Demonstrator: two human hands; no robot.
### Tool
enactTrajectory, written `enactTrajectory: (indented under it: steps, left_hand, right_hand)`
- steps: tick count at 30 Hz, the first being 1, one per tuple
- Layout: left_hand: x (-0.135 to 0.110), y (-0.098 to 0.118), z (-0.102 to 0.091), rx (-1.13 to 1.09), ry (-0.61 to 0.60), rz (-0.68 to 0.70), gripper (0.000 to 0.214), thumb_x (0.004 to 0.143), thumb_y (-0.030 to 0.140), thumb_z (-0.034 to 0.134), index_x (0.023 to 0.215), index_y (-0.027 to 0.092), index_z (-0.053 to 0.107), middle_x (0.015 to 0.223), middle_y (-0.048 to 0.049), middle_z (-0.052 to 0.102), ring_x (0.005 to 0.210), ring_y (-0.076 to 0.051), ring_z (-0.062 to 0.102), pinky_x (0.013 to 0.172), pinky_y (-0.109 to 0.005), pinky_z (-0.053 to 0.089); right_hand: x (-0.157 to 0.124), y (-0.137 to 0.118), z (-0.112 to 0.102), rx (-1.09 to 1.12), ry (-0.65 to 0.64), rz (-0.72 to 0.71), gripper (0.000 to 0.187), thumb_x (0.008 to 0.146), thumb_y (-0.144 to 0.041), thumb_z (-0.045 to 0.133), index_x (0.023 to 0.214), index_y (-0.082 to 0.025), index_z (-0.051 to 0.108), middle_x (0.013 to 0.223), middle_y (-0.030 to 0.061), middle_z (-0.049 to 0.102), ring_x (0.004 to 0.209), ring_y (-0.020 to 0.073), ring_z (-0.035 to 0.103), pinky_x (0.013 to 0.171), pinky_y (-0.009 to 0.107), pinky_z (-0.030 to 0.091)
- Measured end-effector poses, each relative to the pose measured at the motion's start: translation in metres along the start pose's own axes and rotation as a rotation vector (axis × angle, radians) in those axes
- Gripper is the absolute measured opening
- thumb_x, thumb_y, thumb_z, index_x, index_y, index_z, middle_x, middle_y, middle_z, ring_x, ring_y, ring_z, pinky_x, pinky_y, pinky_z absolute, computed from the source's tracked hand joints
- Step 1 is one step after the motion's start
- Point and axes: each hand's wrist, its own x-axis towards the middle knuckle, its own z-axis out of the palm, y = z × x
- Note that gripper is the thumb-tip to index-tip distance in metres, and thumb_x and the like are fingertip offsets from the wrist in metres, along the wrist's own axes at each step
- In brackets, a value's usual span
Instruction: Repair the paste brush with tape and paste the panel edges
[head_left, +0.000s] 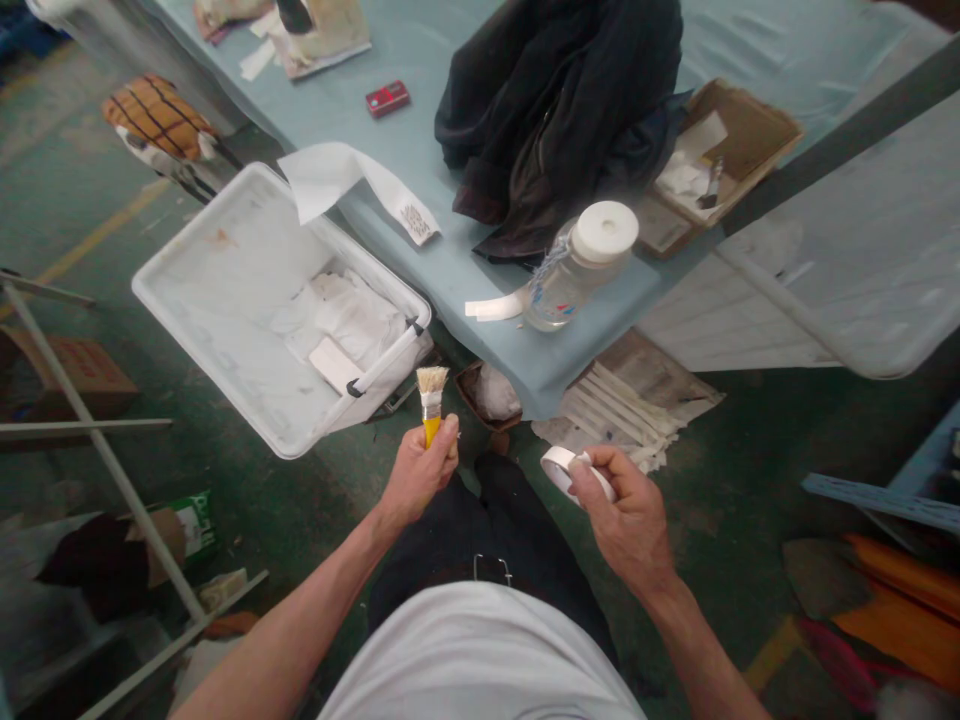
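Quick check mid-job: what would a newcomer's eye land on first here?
Probably the dark jacket heaped on the pale blue table, with a clear, white-lidded jar near the table's corner. Next, the yellow-handled brush in the left hand and the white tape roll in the right hand. The white bin stands out too, left of the table.

This looks like a workshop or factory: worn green flooring (300,515) marked with a yellow line (112,229), a sheet-covered worktop (514,355), a big white plastic tub (202,270), metal framing (96,433) and a cardboard box (94,375).
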Motion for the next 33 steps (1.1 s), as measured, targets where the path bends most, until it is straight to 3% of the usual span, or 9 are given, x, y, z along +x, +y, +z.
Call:
enactTrajectory:
  steps: [5,9,15,18,23,28,33]
  left_hand:
    - [0.010,0.002,0.013,-0.041,0.025,-0.037,0.077,0.076,0.088,0.066,0.051,0.024,0.031,0.042,0.0106,0.023,0.035,-0.003,0.020,0.034,-0.019,0.015]
    - [0.017,0.005,0.021,-0.054,0.009,-0.069,0.071,0.077,0.083,0.070,0.057,0.023,0.039,0.045,0.0118,0.025,0.036,-0.003,0.020,0.035,-0.018,0.016]
    - [0.024,0.010,0.029,-0.015,-0.031,-0.076,0.051,0.079,0.066,0.079,0.081,0.019,0.059,0.060,0.0086,0.046,0.041,-0.003,0.025,0.038,-0.018,0.017]
    - [0.027,0.010,0.031,0.040,-0.034,-0.055,0.045,0.078,0.058,0.082,0.080,0.017,0.064,0.065,0.0042,0.056,0.044,-0.004,0.032,0.041,-0.020,0.020]
    - [0.030,0.014,0.037,0.101,0.001,-0.027,0.035,0.078,0.047,0.085,0.077,0.017,0.069,0.062,0.0035,0.058,0.050,-0.007,0.037,0.046,-0.022,0.024]
    - [0.033,0.012,0.043,0.092,0.051,-0.013,0.041,0.075,0.051,0.086,0.069,0.017,0.063,0.061,0.0036,0.059,0.049,-0.006,0.036,0.046,-0.022,0.023]
    - [0.034,0.006,0.044,0.029,0.073,-0.025,0.053,0.079,0.065,0.080,0.068,0.019,0.055,0.056,0.0055,0.054,0.042,-0.004,0.030,0.042,-0.021,0.019]
  right_hand:
    - [0.008,-0.002,-0.004,0.017,-0.031,-0.012,0.031,0.093,-0.051,0.062,0.082,-0.021,0.064,0.062,-0.0013,0.063,0.054,0.0146,0.055,0.052,0.025,0.044]
    - [0.017,-0.003,-0.005,0.033,-0.084,0.013,0.033,0.093,-0.052,0.062,0.082,-0.021,0.064,0.062,-0.0022,0.060,0.054,0.0133,0.051,0.052,0.024,0.042]
    - [0.029,0.002,-0.008,0.066,-0.136,0.046,0.036,0.094,-0.054,0.061,0.084,-0.020,0.063,0.064,-0.0034,0.056,0.056,0.0126,0.048,0.053,0.024,0.040]
    - [0.033,0.006,-0.011,0.074,-0.151,0.059,0.035,0.095,-0.054,0.061,0.086,-0.020,0.064,0.065,-0.0033,0.057,0.058,0.0129,0.049,0.054,0.024,0.041]
    - [0.041,0.006,-0.013,0.078,-0.152,0.047,0.034,0.094,-0.052,0.061,0.085,-0.020,0.063,0.065,-0.0036,0.057,0.057,0.0127,0.049,0.055,0.024,0.041]
    - [0.049,0.002,-0.014,0.072,-0.171,0.033,0.033,0.093,-0.052,0.061,0.082,-0.021,0.063,0.062,-0.0043,0.054,0.055,0.0125,0.046,0.051,0.024,0.039]
    - [0.053,0.005,-0.014,0.061,-0.183,0.043,0.034,0.093,-0.053,0.061,0.082,-0.021,0.063,0.063,-0.0042,0.054,0.056,0.0130,0.047,0.053,0.024,0.040]
